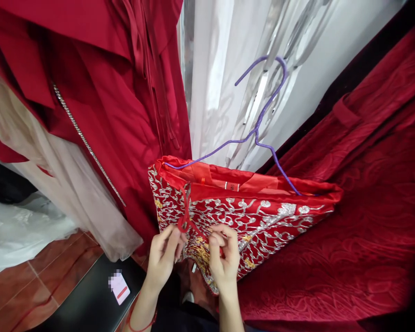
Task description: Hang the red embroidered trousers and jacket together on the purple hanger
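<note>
A red garment (pixel 263 216) with silver and gold embroidery hangs on a purple wire hanger (pixel 263 124) in front of me. A thin red tie cord (pixel 186 216) dangles from its left side. My left hand (pixel 164 258) pinches the looped end of that cord. My right hand (pixel 223 256) is closed on the cord's other end against the embroidered cloth, just right of the left hand. A red string bracelet circles my left wrist.
Red dresses (pixel 107 92) and a pale tulle skirt (pixel 55 157) hang at left. White and silver fabric (pixel 228 69) hangs behind. Red patterned cloth (pixel 366 207) fills the right. Below lie a black surface (pixel 90 304) with a tag and a tiled floor.
</note>
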A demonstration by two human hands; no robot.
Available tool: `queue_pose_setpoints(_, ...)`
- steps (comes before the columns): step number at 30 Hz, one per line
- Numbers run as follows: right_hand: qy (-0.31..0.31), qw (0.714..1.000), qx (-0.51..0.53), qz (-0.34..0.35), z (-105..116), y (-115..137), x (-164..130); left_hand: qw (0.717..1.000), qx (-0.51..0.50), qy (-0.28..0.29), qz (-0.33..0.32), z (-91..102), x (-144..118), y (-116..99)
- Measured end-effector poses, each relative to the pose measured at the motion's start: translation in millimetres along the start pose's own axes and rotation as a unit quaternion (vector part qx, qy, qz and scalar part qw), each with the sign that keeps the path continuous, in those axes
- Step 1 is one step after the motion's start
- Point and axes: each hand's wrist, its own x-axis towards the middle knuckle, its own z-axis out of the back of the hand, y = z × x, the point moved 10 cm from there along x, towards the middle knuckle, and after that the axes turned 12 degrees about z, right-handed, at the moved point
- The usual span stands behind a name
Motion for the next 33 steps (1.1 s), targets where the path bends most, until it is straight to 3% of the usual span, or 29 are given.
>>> queue_pose_setpoints(4,0.138,0.988,0.022,-0.068,2,-8,5,0.998,-0.037,-0.052,0.011,28.5,7,4)
queue_pose_setpoints(6,0.188,0.981,-0.011,-0.055,9,-3,11,0.997,-0.041,-0.057,0.007,36.3,11,3)
queue_pose_setpoints(9,0.200,0.978,-0.050,-0.009,26,7,19,0.998,-0.043,-0.047,-0.002,41.4,16,1)
queue_pose_setpoints(15,0.121,0.986,-0.093,0.061,74,12,24,0.989,-0.110,-0.079,-0.056,67.5,20,-15)
queue_pose_setpoints(20,-0.049,0.980,-0.159,0.109,118,13,21,0.986,-0.108,-0.080,-0.101,76.8,28,-29)
queue_pose_setpoints(24,-0.261,0.933,-0.216,0.124,142,17,17,0.981,-0.119,-0.101,-0.118,84.1,34,-28)
queue_pose_setpoints(27,-0.358,0.893,-0.239,0.131,146,20,13,0.981,-0.109,-0.107,-0.117,90.4,39,-23)
queue_pose_setpoints(29,-0.363,0.897,-0.224,0.116,144,16,16,0.987,-0.081,-0.085,-0.107,90.0,44,-21)
queue_pose_setpoints(30,-0.336,0.914,-0.208,0.097,140,11,20,0.992,-0.055,-0.062,-0.100,86.7,46,-22)
queue_pose_setpoints(33,-0.153,0.972,-0.176,0.022,110,-4,37,0.993,0.063,0.052,-0.081,61.9,51,-26)
